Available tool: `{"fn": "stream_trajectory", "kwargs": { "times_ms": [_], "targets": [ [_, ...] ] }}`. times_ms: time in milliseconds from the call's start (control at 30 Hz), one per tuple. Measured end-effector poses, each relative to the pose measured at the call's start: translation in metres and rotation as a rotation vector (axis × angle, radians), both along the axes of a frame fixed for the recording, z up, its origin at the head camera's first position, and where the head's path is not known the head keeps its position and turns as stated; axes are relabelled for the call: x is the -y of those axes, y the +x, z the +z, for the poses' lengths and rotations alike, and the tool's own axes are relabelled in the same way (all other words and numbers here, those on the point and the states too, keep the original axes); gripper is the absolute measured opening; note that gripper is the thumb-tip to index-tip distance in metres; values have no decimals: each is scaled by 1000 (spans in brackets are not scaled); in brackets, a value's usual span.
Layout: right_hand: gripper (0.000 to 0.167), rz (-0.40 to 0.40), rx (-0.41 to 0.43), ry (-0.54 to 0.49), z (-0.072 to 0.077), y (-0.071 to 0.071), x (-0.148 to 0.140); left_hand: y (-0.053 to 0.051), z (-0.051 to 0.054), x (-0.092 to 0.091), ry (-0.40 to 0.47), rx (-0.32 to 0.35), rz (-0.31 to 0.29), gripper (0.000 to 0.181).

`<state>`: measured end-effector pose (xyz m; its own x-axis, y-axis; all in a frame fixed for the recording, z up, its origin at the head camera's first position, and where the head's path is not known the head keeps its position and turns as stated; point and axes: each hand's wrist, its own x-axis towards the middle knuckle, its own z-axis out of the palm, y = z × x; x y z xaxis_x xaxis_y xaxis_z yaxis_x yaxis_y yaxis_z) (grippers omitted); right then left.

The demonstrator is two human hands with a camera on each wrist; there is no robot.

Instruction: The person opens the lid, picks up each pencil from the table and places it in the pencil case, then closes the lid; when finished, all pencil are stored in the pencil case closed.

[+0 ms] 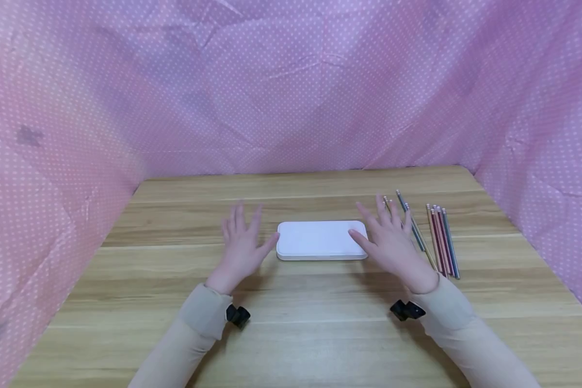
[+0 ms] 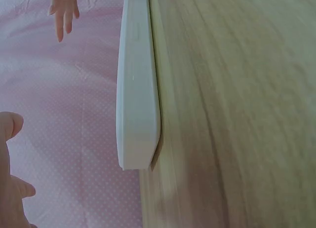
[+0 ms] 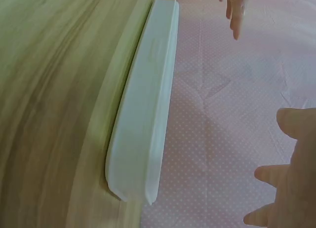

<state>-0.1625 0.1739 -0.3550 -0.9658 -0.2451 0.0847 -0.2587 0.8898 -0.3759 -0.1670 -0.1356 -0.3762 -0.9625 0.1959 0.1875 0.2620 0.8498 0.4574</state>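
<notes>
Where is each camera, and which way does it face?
Head: on the head, facing forward and down at white box and pencils; left hand and right hand show.
Left wrist: on that wrist, facing the box and pink cloth; left fingers at left, right hand at top.
Right wrist: likewise; right fingers at right, left hand at top.
Wrist views share box and cloth.

No text, brand, number or sign can be read in any view. The white case (image 1: 320,240) shows no readable letters, and the pencils (image 1: 442,240) appear too small for telling any print.
</notes>
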Motion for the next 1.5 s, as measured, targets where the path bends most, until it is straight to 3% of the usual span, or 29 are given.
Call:
{"fn": "stream_trajectory", "kwargs": {
  "times_ms": [100, 300, 367, 767, 967, 1267, 1500],
  "targets": [
    [68, 35, 17, -28, -2, -5, 2, -3, -2, -2, 7, 48, -60, 78],
    [67, 170, 40, -21, -8, -12, 8, -10, -10, -11, -128, 148, -261, 76],
    [67, 209, 54, -5, -9, -14, 10, -13, -12, -17, -160, 179, -298, 78],
    [68, 328, 200, 108, -20, -30, 24, -25, -15, -41, -303, 308, -338, 79],
    [68, 337, 181, 132, -22, -31, 29, -26, -16, -46, -339, 360, -349, 80],
    [67, 382, 30, 163, -27, -39, 31, -29, -18, -51, -356, 338, -346, 79],
    [67, 401, -1, 154, -31, -46, 30, -34, -21, -56, -363, 225, -395, 78]
  ]
}}
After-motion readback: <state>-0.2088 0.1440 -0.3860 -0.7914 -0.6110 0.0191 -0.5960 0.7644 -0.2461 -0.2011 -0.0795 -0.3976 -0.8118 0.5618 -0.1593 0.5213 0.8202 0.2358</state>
